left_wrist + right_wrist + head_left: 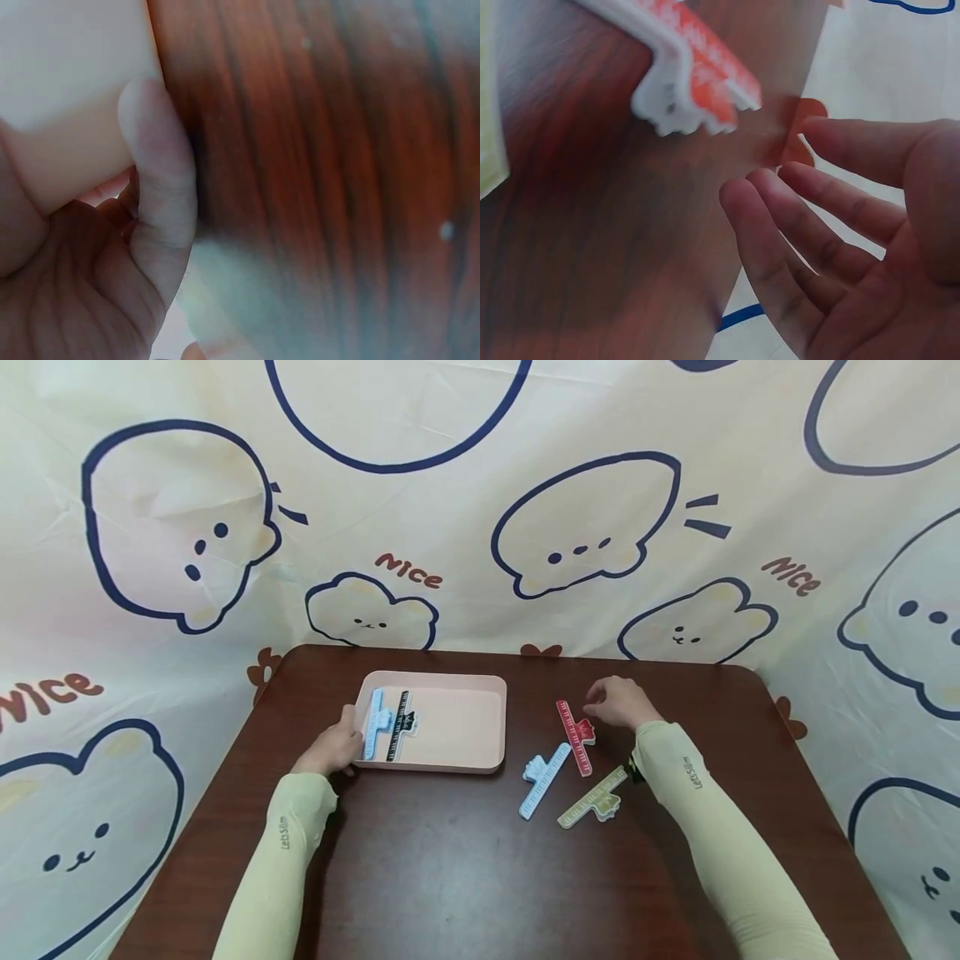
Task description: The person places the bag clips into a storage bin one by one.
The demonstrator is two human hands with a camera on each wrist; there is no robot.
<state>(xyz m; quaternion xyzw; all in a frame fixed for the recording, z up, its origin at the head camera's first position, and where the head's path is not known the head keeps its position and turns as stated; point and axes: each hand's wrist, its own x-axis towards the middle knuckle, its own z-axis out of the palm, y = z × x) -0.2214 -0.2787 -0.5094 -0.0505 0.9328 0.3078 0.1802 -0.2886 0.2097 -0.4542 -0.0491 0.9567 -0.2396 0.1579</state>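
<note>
My left hand point(335, 746) grips the left rim of a pale pink tray point(457, 727); the left wrist view shows the thumb along the tray's side and the fingers curled in beneath. Inside the tray, a light blue ruler clip point(372, 724) and a black ruler clip point(397, 731) lie side by side at the left. My right hand point(621, 702) hovers just past the red ruler clip point(574, 737), holding nothing. In the right wrist view its fingers and thumb are apart, close to the red clip's handle end.
Near the red clip on the dark wood table point(450, 860) lie another light blue ruler clip point(545, 782) and an olive ruler clip point(588, 802). A cream cloth point(465, 527) with cartoon outlines hangs behind the table and at both sides.
</note>
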